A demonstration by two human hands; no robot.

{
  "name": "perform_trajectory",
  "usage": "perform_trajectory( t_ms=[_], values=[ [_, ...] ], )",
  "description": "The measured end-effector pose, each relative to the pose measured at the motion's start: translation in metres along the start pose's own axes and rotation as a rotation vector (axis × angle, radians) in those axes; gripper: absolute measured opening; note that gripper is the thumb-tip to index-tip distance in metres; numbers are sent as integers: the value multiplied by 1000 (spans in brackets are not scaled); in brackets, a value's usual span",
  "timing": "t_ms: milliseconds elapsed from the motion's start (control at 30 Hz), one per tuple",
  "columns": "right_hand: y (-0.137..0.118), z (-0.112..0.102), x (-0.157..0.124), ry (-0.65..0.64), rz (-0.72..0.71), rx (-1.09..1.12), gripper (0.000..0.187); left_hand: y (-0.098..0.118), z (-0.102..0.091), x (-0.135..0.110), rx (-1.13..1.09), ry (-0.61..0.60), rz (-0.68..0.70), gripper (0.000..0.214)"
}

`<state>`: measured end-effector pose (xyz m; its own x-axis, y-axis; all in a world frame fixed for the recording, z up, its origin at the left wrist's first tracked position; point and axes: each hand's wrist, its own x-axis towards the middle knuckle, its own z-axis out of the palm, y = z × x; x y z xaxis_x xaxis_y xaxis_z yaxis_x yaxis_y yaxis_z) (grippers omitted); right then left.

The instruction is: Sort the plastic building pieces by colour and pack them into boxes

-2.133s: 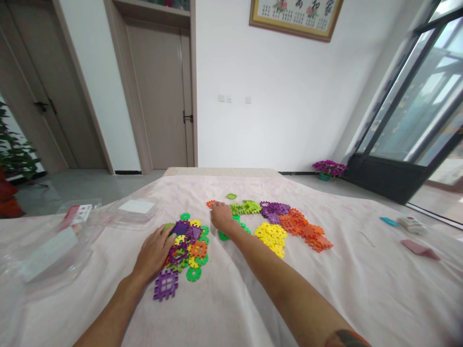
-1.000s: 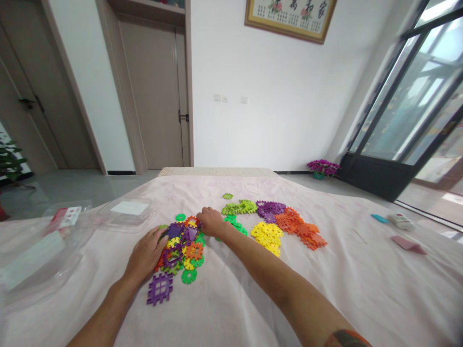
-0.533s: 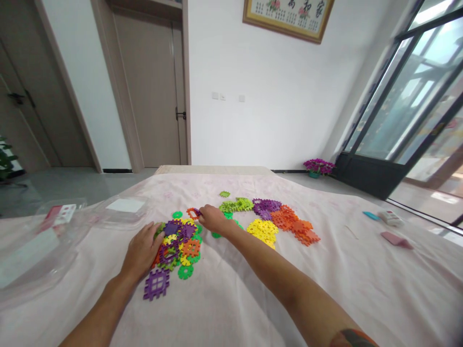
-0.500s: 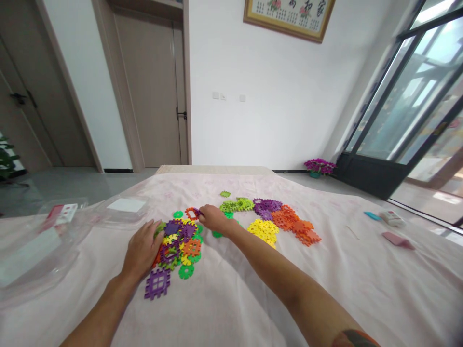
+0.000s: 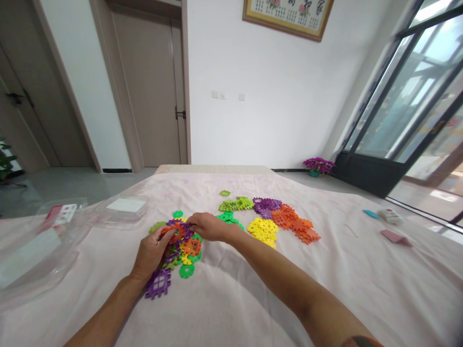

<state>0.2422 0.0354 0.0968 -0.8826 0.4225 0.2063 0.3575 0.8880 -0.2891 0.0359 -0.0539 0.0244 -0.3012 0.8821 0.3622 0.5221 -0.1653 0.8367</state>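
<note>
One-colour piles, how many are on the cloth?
5: light-green pile, back; purple pile, right of it; orange pile, rightmost; yellow pile, nearest; green pile, partly hidden by the right arm.

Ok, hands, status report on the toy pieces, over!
Left hand pinching orange notched piece. Right hand at purple notched piece, grip unclear. Mixed pile crowded underneath.

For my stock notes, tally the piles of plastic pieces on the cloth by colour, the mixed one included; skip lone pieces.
Lime-green pile: 1
Green pile: 1
Purple pile: 1
Yellow pile: 1
Orange pile: 1
Mixed-colour pile: 1
Total: 6
</note>
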Motion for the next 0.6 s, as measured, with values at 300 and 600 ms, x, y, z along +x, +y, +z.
perform_trajectory(
  t_ms=[300, 600],
  values=[
    [110, -50, -82, 310, 741, -86, 25, -15, -4, 8, 214, -23, 34, 44],
    [149, -91, -171, 293, 1121, -307, 28, -21, -3, 9, 305, 126, 140, 46]
  ],
)
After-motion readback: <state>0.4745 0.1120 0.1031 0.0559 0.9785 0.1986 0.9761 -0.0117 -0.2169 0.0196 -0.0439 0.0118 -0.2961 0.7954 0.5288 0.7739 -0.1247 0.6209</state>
